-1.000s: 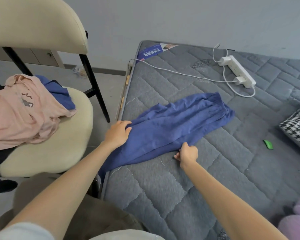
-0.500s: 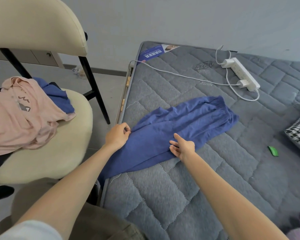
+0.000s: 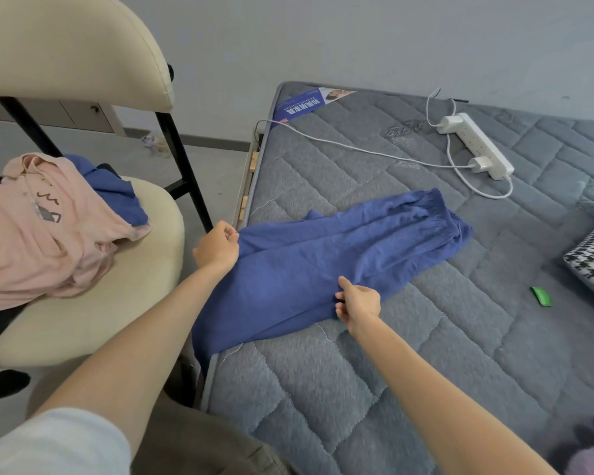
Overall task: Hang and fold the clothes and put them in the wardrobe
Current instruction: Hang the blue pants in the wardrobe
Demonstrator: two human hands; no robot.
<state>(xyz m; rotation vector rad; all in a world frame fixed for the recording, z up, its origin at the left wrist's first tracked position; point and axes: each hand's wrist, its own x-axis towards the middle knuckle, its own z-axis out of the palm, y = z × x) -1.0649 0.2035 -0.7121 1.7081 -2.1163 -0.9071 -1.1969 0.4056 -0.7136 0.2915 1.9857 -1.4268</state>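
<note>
Now the left hand (image 3: 216, 248), flat a second ago, pinches the blue trousers (image 3: 340, 255) at mid-frame, the right hand (image 3: 359, 305) pinching their lower edge: fold apparently about to start.

Short white sleeve (image 3: 55, 443), olive-brown trousers (image 3: 199, 440), bare forearms (image 3: 144, 337).
</note>
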